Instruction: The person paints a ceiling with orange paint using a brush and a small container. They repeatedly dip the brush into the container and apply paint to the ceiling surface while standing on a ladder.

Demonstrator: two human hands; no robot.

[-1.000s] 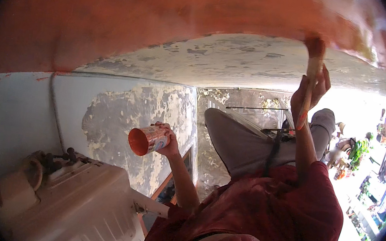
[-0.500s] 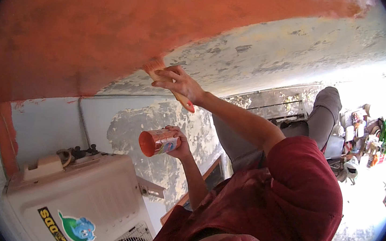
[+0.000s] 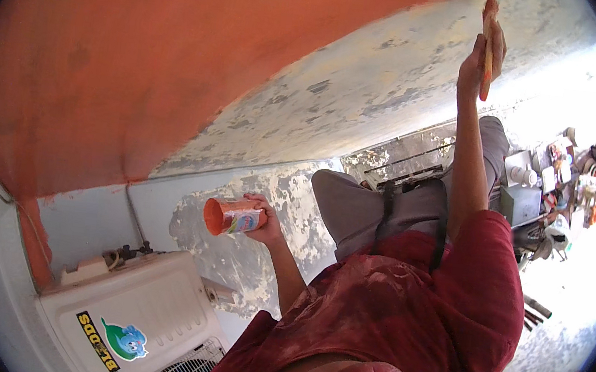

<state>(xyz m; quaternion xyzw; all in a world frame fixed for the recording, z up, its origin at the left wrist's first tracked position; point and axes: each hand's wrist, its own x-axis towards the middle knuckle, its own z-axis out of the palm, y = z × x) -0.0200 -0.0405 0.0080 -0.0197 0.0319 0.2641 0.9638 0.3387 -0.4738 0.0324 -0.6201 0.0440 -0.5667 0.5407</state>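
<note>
My left hand [image 3: 267, 223] is wrapped around a paint can [image 3: 240, 218] with orange-stained sides and a label, tilted so that its open end points left. Raised at the upper right, my right hand [image 3: 473, 61] grips a paintbrush [image 3: 487, 69] by its wooden handle. The bristle end, stained orange, points up in front of the bare patch of wall. An orange painted area [image 3: 138, 46] covers the upper left of the wall [image 3: 353, 75], bordering a grey-white, flaking surface.
A beige outdoor air-conditioning unit [image 3: 136, 307] with a sticker stands at the lower left, below a pipe. A peeling wall [image 3: 296, 200] lies behind the can. Piled household items and plants [image 3: 553, 176] fill the bright right side.
My right hand has lifted the paintbrush off the orange edge and swung it up and right. The can has shifted slightly left and up in my left hand. The view has tilted a little.
</note>
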